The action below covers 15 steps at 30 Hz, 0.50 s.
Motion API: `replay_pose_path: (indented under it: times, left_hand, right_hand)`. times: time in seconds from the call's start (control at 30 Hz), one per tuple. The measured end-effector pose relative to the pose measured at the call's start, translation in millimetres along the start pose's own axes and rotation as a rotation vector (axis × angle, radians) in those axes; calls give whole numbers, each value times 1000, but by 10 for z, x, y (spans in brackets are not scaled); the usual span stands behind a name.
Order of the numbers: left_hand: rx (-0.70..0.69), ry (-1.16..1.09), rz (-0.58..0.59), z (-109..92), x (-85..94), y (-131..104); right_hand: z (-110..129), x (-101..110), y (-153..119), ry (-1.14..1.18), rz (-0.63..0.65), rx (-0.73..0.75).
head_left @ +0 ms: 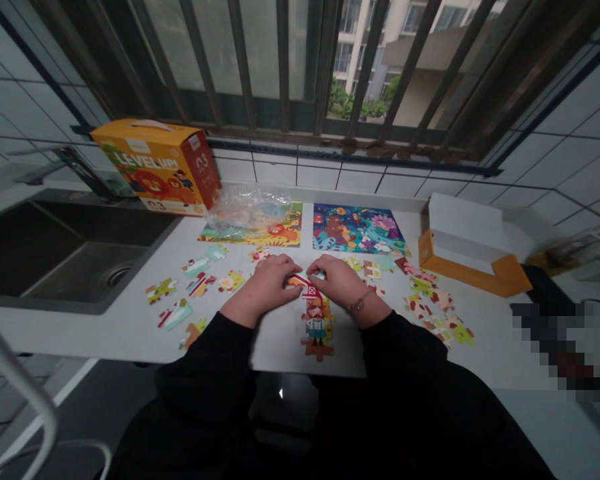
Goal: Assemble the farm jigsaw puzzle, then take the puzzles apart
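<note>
Joined jigsaw puzzle pieces [317, 327] with a cartoon figure in a teal skirt lie upright to me on the counter in front of my body. At their upper end is a red-and-white barn piece [311, 291]. My left hand [273, 285] is closed, thumb and fingers at the left edge of the barn part, with some orange and red showing between them. My right hand [336, 280] is closed too, its fingertips pressed on the upper right of the same part. The fingers hide the edges there. Loose puzzle pieces [199, 285] are scattered left, and more puzzle pieces [433, 300] lie right.
An orange puzzle box [180, 167] stands at the back left beside a sink [100, 293]. Crumpled clear plastic [250, 210] rests on a yellow picture sheet [287, 233]. Right of it lie a dark blue picture sheet [360, 230] and an open white-and-orange box [470, 257].
</note>
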<state>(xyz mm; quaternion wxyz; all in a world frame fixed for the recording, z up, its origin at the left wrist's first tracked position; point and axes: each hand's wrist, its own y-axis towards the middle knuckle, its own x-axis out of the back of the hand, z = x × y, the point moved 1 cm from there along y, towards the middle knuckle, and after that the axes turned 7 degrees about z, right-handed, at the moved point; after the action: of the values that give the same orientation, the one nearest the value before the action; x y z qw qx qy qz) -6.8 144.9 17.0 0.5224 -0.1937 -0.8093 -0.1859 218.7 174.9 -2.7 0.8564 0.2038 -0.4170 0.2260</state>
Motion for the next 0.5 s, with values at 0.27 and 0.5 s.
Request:
replay_pose_path:
  times: [0.27, 0.5]
  left_hand:
    - [7, -7, 10, -45, 36, -24]
    - [39, 61, -28, -161, 105, -64]
  right_hand:
    - [-15, -21, -16, -26, 22, 33]
    - [11, -12, -17, -45, 36, 21]
